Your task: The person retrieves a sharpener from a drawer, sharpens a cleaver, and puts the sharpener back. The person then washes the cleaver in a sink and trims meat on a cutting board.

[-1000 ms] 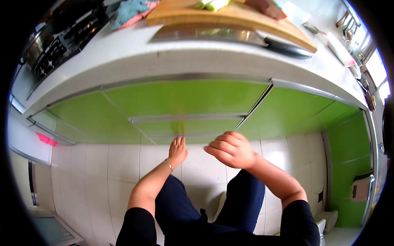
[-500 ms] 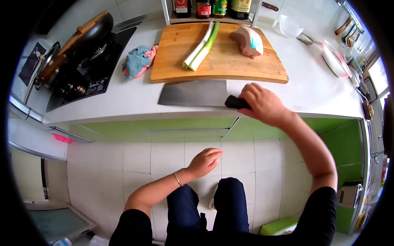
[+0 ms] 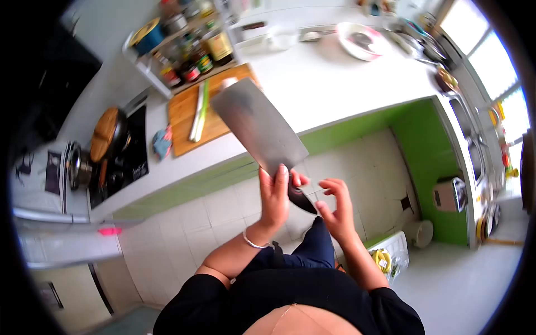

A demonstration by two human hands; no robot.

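Observation:
A cleaver (image 3: 259, 125) is lifted in front of me, its broad blade slanting up to the left. My left hand (image 3: 274, 195) wraps round the place where blade and black handle meet, thumb on top. My right hand (image 3: 338, 209) is beside the handle's lower end with fingers curved and apart; whether its thumb touches the handle I cannot tell. Behind the blade lies the wooden cutting board (image 3: 181, 114), bearing leeks (image 3: 199, 114). The piece of meat (image 3: 229, 82) on it is mostly hidden by the blade.
A blue and pink cloth (image 3: 162, 142) lies between board and stove (image 3: 137, 139), where a wok (image 3: 114, 134) stands. Bottles (image 3: 218, 47) fill a rack behind the board. A white basin (image 3: 363, 42) is on the counter, with a sink (image 3: 460, 120) at the right.
The cleaver has come up off the counter. My left hand has risen and taken hold of it, while my right hand has let go of the handle. My view has turned right.

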